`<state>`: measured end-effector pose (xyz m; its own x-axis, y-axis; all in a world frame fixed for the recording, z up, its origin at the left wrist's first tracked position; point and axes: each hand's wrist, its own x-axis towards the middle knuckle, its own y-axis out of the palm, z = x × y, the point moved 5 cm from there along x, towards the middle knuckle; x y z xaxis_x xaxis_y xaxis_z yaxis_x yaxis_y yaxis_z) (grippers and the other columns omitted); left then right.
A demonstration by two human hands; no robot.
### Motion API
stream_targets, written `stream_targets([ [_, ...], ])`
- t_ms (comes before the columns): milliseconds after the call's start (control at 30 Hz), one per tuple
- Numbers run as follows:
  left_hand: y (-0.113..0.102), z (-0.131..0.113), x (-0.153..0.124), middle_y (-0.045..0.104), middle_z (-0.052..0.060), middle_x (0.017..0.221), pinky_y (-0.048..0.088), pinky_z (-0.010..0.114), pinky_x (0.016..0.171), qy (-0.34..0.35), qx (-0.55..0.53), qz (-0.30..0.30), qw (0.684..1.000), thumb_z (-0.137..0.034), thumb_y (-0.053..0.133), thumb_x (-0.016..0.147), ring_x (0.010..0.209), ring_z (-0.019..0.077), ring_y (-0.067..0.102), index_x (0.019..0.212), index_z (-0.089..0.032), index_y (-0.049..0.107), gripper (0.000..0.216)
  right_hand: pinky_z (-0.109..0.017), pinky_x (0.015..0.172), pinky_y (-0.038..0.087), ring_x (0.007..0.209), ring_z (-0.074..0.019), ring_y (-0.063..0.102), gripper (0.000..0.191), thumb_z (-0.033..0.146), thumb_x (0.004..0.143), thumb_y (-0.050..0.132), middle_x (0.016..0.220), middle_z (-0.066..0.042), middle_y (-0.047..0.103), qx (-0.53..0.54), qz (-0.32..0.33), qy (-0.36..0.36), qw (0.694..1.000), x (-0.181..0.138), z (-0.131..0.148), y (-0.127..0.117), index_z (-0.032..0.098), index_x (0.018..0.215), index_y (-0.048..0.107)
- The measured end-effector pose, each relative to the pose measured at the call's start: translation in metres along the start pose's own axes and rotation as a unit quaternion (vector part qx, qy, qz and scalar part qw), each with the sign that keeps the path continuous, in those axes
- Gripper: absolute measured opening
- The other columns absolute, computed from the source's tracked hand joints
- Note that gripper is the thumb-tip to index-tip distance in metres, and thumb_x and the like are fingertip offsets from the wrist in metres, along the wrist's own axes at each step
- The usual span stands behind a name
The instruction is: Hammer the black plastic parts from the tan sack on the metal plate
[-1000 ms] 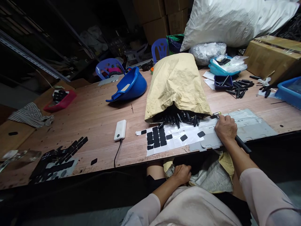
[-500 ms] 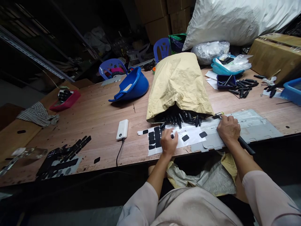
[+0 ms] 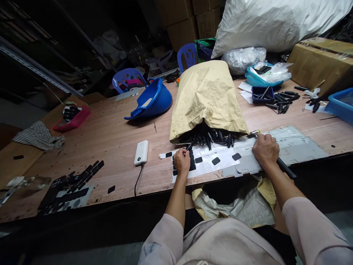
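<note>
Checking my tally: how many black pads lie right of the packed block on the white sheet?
3: left pad beside the block, middle pad, right pad nearest the right hand. The sack may hide others.

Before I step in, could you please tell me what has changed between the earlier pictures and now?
The left hand came up from below the edge of the table onto the white sheet, then moved leftward to the black pads; whether its grip has taken one is unclear. The right hand stayed on the black-handled tool, and the paper sack stayed put.
</note>
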<state>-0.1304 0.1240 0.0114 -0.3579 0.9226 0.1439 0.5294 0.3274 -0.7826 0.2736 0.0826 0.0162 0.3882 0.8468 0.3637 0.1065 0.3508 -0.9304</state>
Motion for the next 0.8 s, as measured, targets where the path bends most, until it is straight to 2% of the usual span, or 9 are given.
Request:
stream_targets([
  [100, -0.004, -0.001, -0.001, 0.072, 0.002, 0.098, 0.052, 0.033, 0.089, 0.021, -0.011, -0.019, 1.000, -0.028, 0.080, 0.086, 0.101, 0.0237, 0.068, 0.100, -0.024, 0.073, 0.016, -0.036, 0.074, 0.030, 0.096, -0.0284, 0.051, 0.034, 0.024, 0.100, 0.048, 0.109, -0.019, 0.063, 0.004, 0.001, 0.000, 1.000, 0.000, 0.000, -0.001, 0.012, 0.126, 0.067],
  [167, -0.002, -0.007, 0.003, 0.072, 0.004, 0.103, 0.052, 0.033, 0.088, 0.024, -0.007, -0.010, 1.000, -0.031, 0.082, 0.085, 0.104, 0.0243, 0.068, 0.105, -0.026, 0.075, 0.021, -0.036, 0.074, 0.031, 0.095, -0.0284, 0.050, 0.035, 0.024, 0.100, 0.047, 0.109, -0.020, 0.063, 0.007, 0.003, 0.003, 1.000, 0.001, 0.000, -0.002, 0.011, 0.125, 0.068],
  [333, 0.000, -0.019, 0.013, 0.073, 0.006, 0.105, 0.052, 0.034, 0.086, 0.005, 0.026, 0.044, 0.999, -0.030, 0.077, 0.090, 0.105, 0.0256, 0.068, 0.090, -0.025, 0.077, 0.005, -0.036, 0.073, 0.030, 0.094, -0.0288, 0.050, 0.037, 0.024, 0.099, 0.047, 0.108, -0.020, 0.063, 0.021, 0.004, -0.002, 1.000, 0.001, 0.000, -0.004, 0.011, 0.126, 0.068],
  [433, -0.009, -0.009, 0.003, 0.073, 0.005, 0.101, 0.052, 0.033, 0.082, 0.001, 0.027, 0.045, 0.999, -0.030, 0.077, 0.090, 0.103, 0.0259, 0.068, 0.088, -0.025, 0.076, 0.006, -0.036, 0.074, 0.032, 0.095, -0.0289, 0.050, 0.037, 0.024, 0.097, 0.051, 0.108, -0.020, 0.063, 0.022, 0.006, 0.001, 1.000, 0.001, 0.000, -0.005, 0.011, 0.127, 0.068],
  [533, -0.023, 0.007, -0.020, 0.072, 0.004, 0.099, 0.053, 0.033, 0.081, 0.008, 0.009, 0.014, 1.000, -0.026, 0.077, 0.090, 0.098, 0.0246, 0.069, 0.092, -0.025, 0.077, 0.003, -0.036, 0.075, 0.032, 0.096, -0.0284, 0.052, 0.037, 0.023, 0.099, 0.049, 0.110, -0.019, 0.063, 0.017, 0.013, 0.006, 1.000, 0.000, 0.000, -0.005, 0.012, 0.129, 0.068],
  [600, -0.028, 0.009, -0.041, 0.072, 0.004, 0.097, 0.053, 0.033, 0.079, 0.039, -0.019, -0.004, 0.999, -0.025, 0.077, 0.090, 0.094, 0.0235, 0.069, 0.096, -0.025, 0.078, 0.006, -0.036, 0.075, 0.032, 0.097, -0.0285, 0.052, 0.037, 0.024, 0.101, 0.046, 0.111, -0.019, 0.064, 0.013, 0.015, 0.006, 1.000, 0.000, 0.001, -0.005, 0.012, 0.130, 0.067],
  [667, -0.026, -0.001, -0.064, 0.071, 0.004, 0.097, 0.054, 0.032, 0.078, 0.104, -0.064, 0.013, 0.992, -0.024, 0.077, 0.091, 0.092, 0.0225, 0.068, 0.100, -0.024, 0.078, 0.008, -0.036, 0.075, 0.032, 0.098, -0.0287, 0.053, 0.038, 0.024, 0.103, 0.044, 0.111, -0.019, 0.064, 0.009, 0.013, 0.005, 1.000, 0.000, 0.001, -0.005, 0.011, 0.130, 0.067],
  [800, 0.001, -0.046, -0.105, 0.073, 0.004, 0.100, 0.054, 0.033, 0.084, 0.252, -0.132, 0.127, 0.950, -0.020, 0.079, 0.092, 0.096, 0.0218, 0.067, 0.105, -0.023, 0.078, 0.013, -0.036, 0.075, 0.031, 0.098, -0.0289, 0.052, 0.037, 0.024, 0.101, 0.046, 0.110, -0.019, 0.064, 0.013, 0.003, 0.001, 1.000, 0.000, 0.000, -0.005, 0.011, 0.128, 0.067],
])
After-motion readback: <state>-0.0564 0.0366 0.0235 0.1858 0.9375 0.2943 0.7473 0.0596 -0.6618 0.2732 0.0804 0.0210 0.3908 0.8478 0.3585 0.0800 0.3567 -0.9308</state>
